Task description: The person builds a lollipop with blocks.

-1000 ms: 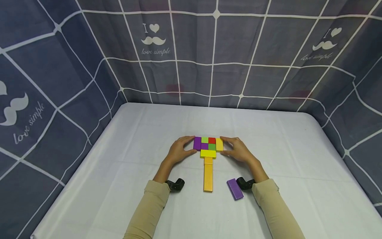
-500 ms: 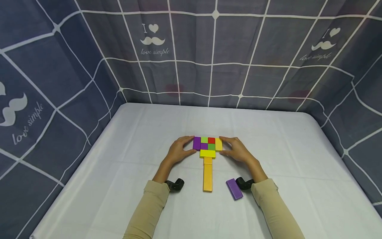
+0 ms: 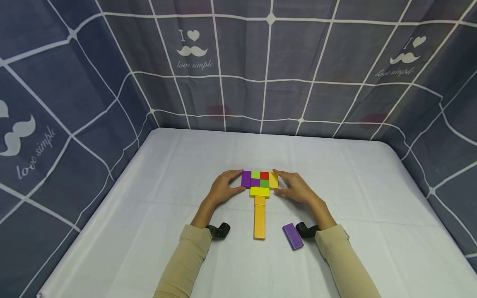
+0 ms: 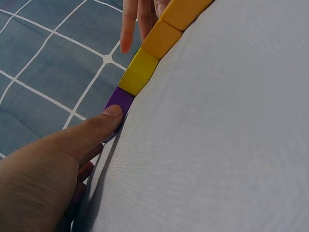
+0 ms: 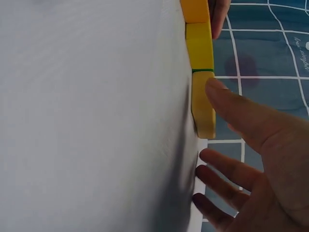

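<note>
Coloured blocks lie flat against one another in a hammer-like shape. My left hand (image 3: pixel 225 186) pinches the upright purple block (image 3: pixel 246 179) at the left end, index finger at its far side and thumb at its near side. At the right end my right hand (image 3: pixel 297 187) pinches a yellow block (image 3: pixel 273 181) likewise; its other fingers stay spread in the right wrist view. Between these lie a light green block (image 3: pixel 255 174), a red block (image 3: pixel 264 175), a small purple block (image 3: pixel 255 182) and a green block (image 3: pixel 264 183). A wide yellow block (image 3: pixel 259 192) sits below them.
Two orange blocks, a short one (image 3: pixel 259 200) and a long one (image 3: pixel 259 222), run toward me as a stem. A loose purple block (image 3: pixel 292 236) lies beside the right wrist camera (image 3: pixel 307 230). White cloth (image 3: pixel 167 248) covers the table; grey gridded curtains surround it.
The right index fingertip has shifted slightly left over the far end of the yellow block. The left hand and the blocks stay in place.
</note>
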### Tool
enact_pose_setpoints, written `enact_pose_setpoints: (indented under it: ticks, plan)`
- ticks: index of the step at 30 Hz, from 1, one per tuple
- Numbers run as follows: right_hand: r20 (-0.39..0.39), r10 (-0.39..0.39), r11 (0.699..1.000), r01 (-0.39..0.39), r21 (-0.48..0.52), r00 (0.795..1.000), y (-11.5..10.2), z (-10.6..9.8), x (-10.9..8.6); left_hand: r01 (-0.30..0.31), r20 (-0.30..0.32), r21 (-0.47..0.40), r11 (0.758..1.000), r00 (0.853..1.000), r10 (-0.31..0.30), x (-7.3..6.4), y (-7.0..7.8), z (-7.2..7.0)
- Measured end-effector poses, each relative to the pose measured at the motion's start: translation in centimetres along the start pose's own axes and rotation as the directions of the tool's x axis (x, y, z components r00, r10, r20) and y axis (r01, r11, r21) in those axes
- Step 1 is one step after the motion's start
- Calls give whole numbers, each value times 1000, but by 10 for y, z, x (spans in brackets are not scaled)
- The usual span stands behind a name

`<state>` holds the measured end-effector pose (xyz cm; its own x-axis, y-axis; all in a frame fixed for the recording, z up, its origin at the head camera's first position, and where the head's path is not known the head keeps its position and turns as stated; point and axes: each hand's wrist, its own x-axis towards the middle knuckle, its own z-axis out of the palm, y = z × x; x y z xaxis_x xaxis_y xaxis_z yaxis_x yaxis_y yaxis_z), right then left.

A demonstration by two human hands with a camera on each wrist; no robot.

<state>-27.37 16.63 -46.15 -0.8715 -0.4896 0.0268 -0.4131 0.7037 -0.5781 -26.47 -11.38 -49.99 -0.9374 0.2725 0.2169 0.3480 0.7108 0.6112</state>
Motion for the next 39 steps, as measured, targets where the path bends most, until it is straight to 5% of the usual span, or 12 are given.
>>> enact_pose_setpoints:
  ticks: [13,20,27,32,39]
  plan:
    - [11,69,996,-69,56,998,-11,-19,-33,-5,0,5,1000,1000,5,0,-1,-2]
    - [10,20,984,-21,178,1000,-11,-27,-56,2,6,2,1000,1000,-2,0,0,-2]
    - [78,-79,939,48,340,994,-10,-34,-77,10,8,9,1000,1000,-10,-1,2,-1]
    - [168,-133,925,62,375,977,-11,-38,-92,12,5,9,1000,1000,-12,-1,3,0]
    - [288,-201,947,111,302,936,-6,-30,-113,18,2,9,1000,1000,-18,-2,3,-1]
